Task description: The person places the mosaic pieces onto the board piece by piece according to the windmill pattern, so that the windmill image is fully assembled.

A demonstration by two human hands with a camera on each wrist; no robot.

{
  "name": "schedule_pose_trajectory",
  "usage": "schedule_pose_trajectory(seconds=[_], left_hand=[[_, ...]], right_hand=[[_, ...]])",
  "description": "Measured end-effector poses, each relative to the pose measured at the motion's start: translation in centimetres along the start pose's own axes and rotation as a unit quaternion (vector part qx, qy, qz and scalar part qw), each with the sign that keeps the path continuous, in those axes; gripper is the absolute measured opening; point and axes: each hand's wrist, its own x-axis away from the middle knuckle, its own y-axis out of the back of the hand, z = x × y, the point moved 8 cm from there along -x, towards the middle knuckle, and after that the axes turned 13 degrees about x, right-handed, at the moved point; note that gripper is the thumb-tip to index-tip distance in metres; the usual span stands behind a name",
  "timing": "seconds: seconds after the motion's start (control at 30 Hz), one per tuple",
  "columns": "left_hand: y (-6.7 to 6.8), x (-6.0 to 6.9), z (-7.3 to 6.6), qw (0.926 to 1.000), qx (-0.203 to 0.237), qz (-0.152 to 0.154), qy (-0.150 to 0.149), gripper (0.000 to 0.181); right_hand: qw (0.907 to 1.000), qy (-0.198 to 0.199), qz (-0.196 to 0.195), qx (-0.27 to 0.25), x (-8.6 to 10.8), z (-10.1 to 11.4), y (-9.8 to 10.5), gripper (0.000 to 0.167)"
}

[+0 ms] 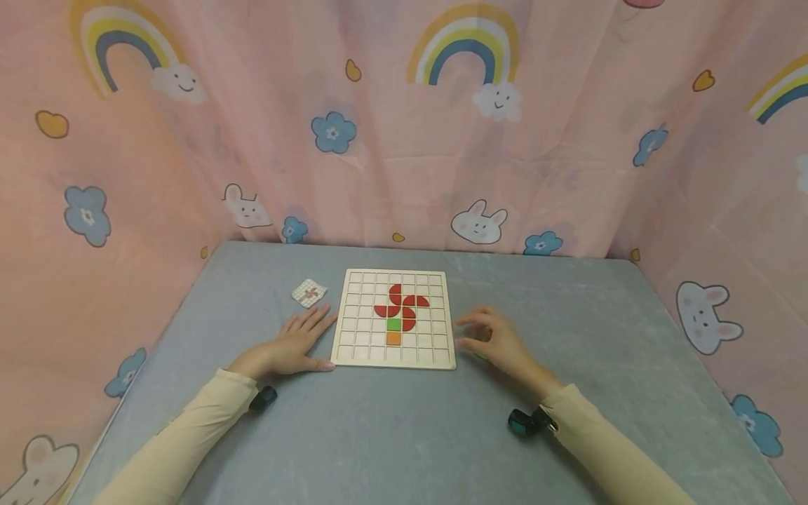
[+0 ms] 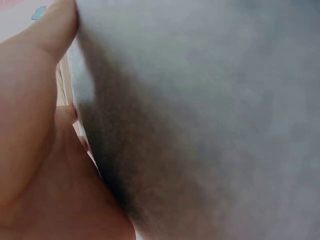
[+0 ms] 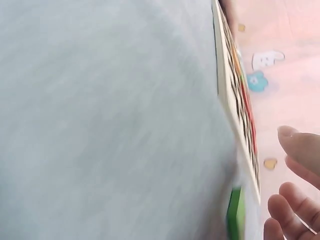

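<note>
A pale wooden grid board (image 1: 366, 354) lies on the table. On it red curved pieces (image 1: 409, 324) form a pinwheel, with a green square (image 1: 394, 325) and an orange square (image 1: 394, 339) below. My left hand (image 1: 292, 348) rests beside the board with fingers spread, fingertips and thumb at its left edge. My right hand (image 1: 501, 345) hovers just off the board's right edge, fingers loosely bent and apart, holding nothing. Under it a green piece (image 3: 236, 215) lies on the table, mostly covered by the hand in the head view.
A small card (image 1: 309, 293) printed with a grid and a red pattern lies left of the board, beyond the left hand. Grey cloth covers the table (image 1: 379, 435). A pink patterned curtain (image 1: 404, 175) hangs behind and at both sides.
</note>
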Motion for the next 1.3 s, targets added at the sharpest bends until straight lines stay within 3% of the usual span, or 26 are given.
schedule_pose_trajectory(seconds=[0.4,0.83,1.07,1.3], left_hand=[[0.4,0.3,-1.1,0.9998,-0.004,0.008,0.014,0.098],[0.3,0.2,-0.8,1.0000,0.003,0.006,0.004,0.102],[0.3,0.1,-0.7,0.9997,-0.008,0.012,0.018,0.099],[0.2,0.1,-0.5,1.0000,0.008,0.003,-0.005,0.102]], right_hand=[[0.9996,0.006,-0.022,0.018,2.5,-2.3,1.6,0.034],[0.9965,-0.073,0.007,0.040,4.1,-3.9,1.6,0.031],[0.9951,-0.079,-0.007,0.059,4.5,-3.9,1.6,0.030],[0.9925,-0.088,-0.029,0.079,4.4,-4.0,1.5,0.030]])
